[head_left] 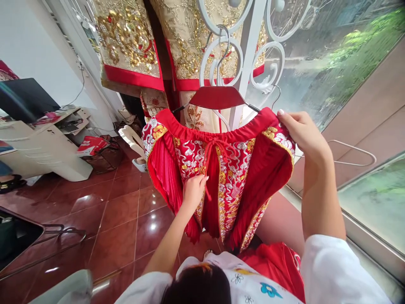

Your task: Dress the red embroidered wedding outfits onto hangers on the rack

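Observation:
A red pleated skirt with silver and gold embroidered panels hangs from a red hanger hooked on a white scrolled metal rack. My left hand is closed on the skirt's front panel, just below the red drawstring bow. My right hand pinches the right end of the waistband at the hanger's clip. The lower part of the skirt falls toward my lap.
Gold-sequinned garments with red trim hang behind the rack. A large window runs along the right. To the left stand a white desk, a red box and white shoes on red floor tiles.

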`<state>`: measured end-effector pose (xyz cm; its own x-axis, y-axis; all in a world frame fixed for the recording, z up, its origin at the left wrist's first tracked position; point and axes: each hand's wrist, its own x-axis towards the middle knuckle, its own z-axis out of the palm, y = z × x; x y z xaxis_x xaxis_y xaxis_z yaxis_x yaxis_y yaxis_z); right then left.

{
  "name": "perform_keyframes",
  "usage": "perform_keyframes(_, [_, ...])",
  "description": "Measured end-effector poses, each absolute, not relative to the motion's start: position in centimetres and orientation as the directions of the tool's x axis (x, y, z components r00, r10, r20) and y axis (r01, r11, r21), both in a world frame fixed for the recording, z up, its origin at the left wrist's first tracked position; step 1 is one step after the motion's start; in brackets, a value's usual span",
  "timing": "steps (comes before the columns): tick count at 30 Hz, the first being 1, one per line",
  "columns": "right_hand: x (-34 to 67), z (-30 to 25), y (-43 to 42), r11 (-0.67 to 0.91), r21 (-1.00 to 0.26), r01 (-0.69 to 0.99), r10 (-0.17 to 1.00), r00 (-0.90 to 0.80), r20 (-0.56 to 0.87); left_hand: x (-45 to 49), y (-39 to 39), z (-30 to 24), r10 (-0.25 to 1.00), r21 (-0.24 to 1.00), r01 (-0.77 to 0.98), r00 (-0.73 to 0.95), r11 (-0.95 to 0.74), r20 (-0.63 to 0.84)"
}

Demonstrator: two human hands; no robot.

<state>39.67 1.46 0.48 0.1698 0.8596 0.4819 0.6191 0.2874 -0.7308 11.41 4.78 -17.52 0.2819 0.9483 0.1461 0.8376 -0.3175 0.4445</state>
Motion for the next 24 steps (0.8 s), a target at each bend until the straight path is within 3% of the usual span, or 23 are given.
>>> perform_keyframes(2, [39.5, 0.3, 1.4, 0.286, -0.742, 0.606, 0.854, 0.189, 0.484, 9.9, 3.1, -20.9, 0.96, 0.303, 0.934, 0.241, -0.191, -0.14])
perform_keyframes(4, [39.2, 0.2, 1.3, 0.302, -0.697, 0.651, 0.813, 0.206, 0.545, 8.7, 1.5, -24.0, 0.932, 0.234, 0.963, 0.203, -0.134, -0.301])
perform_keyframes(9, [37.1, -0.3, 1.3, 0.186, -0.365, 0.912, 0.584, 0.196, 0.788, 7.5, -0.6, -26.8, 0.871, 0.195, 0.968, 0.228, -0.156, -0.435])
perform_keyframes(11, [35.8, -0.7, 1.3, 0.145, -0.212, 0.967, 0.542, 0.101, 0.834, 7.3, -0.6, -24.8, 0.839, 0.205, 0.959, 0.272, -0.196, -0.472])
perform_keyframes(13, [34.4, -1.4, 1.7, 0.188, -0.015, 0.982, 0.538, -0.09, 0.838, 7.3, -0.3, -20.9, 0.782, 0.295, 0.91, 0.404, -0.291, -0.474])
perform_keyframes(14, [33.7, -1.9, 2.1, 0.24, 0.083, 0.967, 0.541, -0.205, 0.816, 7.4, -0.1, -18.4, 0.753, 0.362, 0.863, 0.49, -0.351, -0.438])
perform_keyframes(15, [33.0, -2.4, 2.6, 0.3, 0.168, 0.939, 0.544, -0.313, 0.779, 7.6, 0.2, -15.8, 0.722, 0.482, 0.742, 0.633, -0.465, -0.279])
perform_keyframes(16, [32.5, -3.0, 3.2, 0.354, 0.228, 0.907, 0.544, -0.399, 0.738, 8.0, 0.7, -13.1, 0.718, 0.537, 0.613, 0.695, -0.579, -0.019])
perform_keyframes(18, [31.7, -4.3, 4.7, 0.419, 0.277, 0.865, 0.546, -0.484, 0.684, 9.4, 2.0, -8.5, 0.695, 0.421, 0.554, 0.547, -0.718, 0.466])
perform_keyframes(19, [31.5, -4.9, 5.4, 0.431, 0.27, 0.861, 0.546, -0.488, 0.681, 10.1, 2.9, -6.8, 0.645, 0.318, 0.595, 0.483, -0.738, 0.593])
perform_keyframes(21, [31.3, -5.9, 6.3, 0.457, 0.213, 0.864, 0.528, -0.456, 0.716, 11.7, 4.7, -5.2, 0.575, 0.201, 0.648, 0.437, -0.735, 0.692])
perform_keyframes(24, [31.4, -6.8, 6.2, 0.577, 0.057, 0.815, 0.428, -0.361, 0.828, 12.9, 6.9, -5.8, 0.54, 0.155, 0.627, 0.489, -0.764, 0.685])
